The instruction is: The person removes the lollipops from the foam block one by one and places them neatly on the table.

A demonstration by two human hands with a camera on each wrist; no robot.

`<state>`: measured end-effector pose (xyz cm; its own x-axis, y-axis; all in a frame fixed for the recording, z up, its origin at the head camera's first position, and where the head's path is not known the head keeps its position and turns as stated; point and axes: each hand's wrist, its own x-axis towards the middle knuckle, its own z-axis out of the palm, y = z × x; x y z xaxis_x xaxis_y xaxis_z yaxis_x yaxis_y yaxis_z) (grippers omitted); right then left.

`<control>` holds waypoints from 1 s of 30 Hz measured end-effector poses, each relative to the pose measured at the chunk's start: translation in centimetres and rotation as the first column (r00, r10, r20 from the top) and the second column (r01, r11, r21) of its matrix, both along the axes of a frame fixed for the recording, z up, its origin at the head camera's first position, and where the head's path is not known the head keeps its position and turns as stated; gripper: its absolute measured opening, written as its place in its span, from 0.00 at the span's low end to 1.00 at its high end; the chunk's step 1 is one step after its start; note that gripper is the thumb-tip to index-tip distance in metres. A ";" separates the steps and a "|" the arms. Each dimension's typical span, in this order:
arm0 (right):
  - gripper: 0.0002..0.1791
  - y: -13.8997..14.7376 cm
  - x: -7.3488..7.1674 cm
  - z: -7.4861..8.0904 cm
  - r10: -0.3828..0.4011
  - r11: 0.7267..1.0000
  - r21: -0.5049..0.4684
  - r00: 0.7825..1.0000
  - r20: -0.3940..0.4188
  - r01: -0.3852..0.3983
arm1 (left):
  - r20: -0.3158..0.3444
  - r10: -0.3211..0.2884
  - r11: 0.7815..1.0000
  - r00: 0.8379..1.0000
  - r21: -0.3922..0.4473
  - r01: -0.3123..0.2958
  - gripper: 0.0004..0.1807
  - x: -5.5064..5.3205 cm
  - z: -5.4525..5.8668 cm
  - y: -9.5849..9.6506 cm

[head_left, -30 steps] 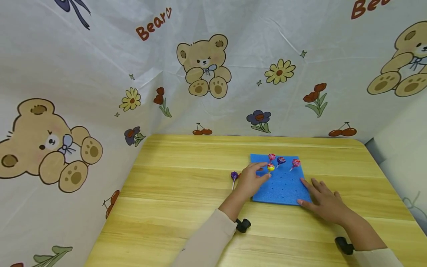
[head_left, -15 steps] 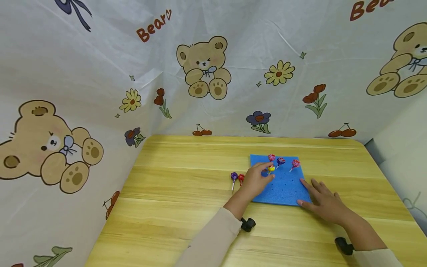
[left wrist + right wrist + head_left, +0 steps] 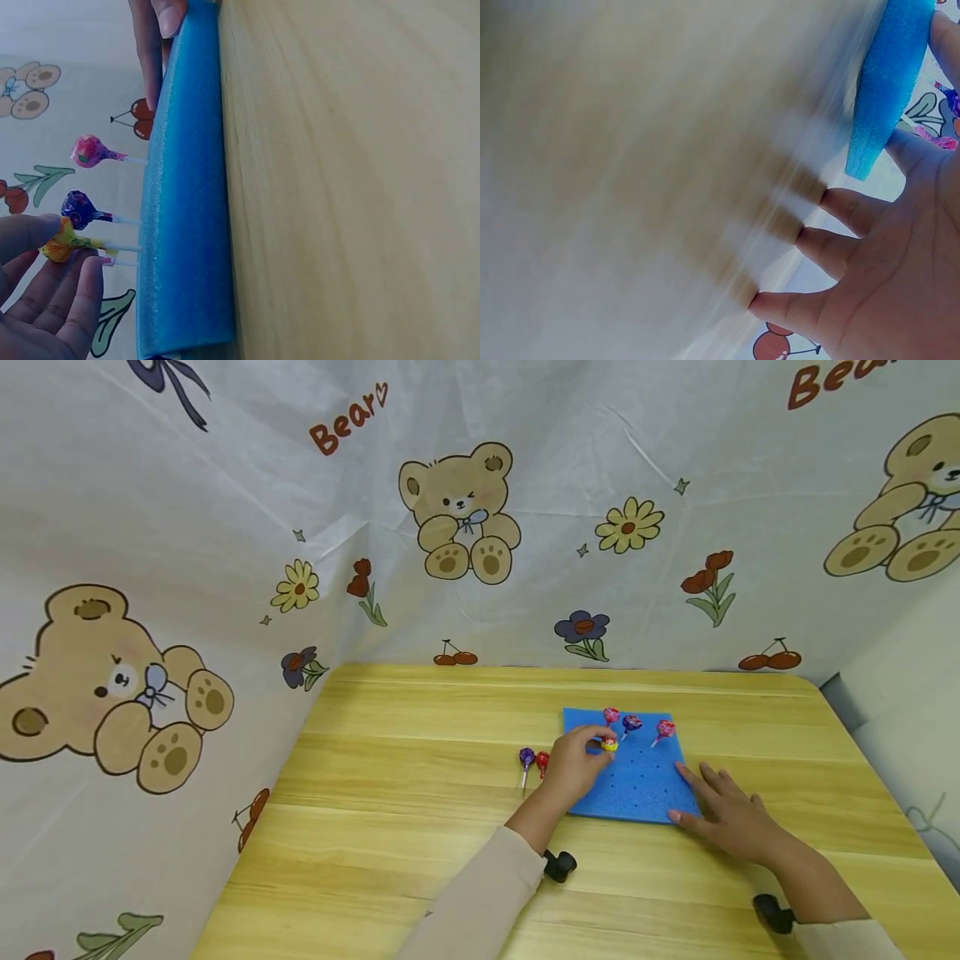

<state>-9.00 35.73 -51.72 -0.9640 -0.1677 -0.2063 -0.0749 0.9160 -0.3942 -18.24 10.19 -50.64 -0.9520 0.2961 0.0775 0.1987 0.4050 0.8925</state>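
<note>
My left hand (image 3: 572, 767) pinches a yellow-wrapped lollipop (image 3: 610, 746) by its head over the blue foam board (image 3: 637, 797). In the left wrist view, the white stick of the yellow lollipop (image 3: 64, 241) points at the foam face, and its tip meets it. Three lollipops stand in the back part of the board: a pink one (image 3: 611, 716), a dark purple one (image 3: 632, 723) and a pink-red one (image 3: 665, 728). My right hand (image 3: 727, 814) rests at the board's right edge, fingers spread, with thumb and index finger touching the foam.
Left of the board, a purple lollipop (image 3: 527, 757) and a red lollipop (image 3: 542, 762) lie on the wooden table (image 3: 405, 777); my left hand partly hides the red one. Small holes dot the foam. A bear-printed cloth (image 3: 525, 610) hangs behind the table.
My left hand has moved slightly right, uncovering the red lollipop, and the yellow lollipop's head has dropped lower towards the foam. My right hand stays where it was.
</note>
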 end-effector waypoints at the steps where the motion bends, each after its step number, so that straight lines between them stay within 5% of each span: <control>1: 0.50 0.0 0.0 0.0 0.001 1.000 -0.001 1.000 -0.001 -0.001 | -0.005 0.004 1.000 1.000 0.006 -0.004 0.13 0.0 0.0 0.0; 30: 0.50 -0.2 0.1 0.2 -0.001 1.000 -0.009 1.000 -0.006 0.001 | -0.009 -0.006 0.993 1.000 0.114 0.007 0.13 0.5 1.5 -1.1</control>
<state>-8.91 35.58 -51.47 -0.9655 -0.1688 -0.1985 -0.0768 0.9123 -0.4022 -17.71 9.11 -49.11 -0.9492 0.2913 0.1190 0.2087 0.2997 0.9309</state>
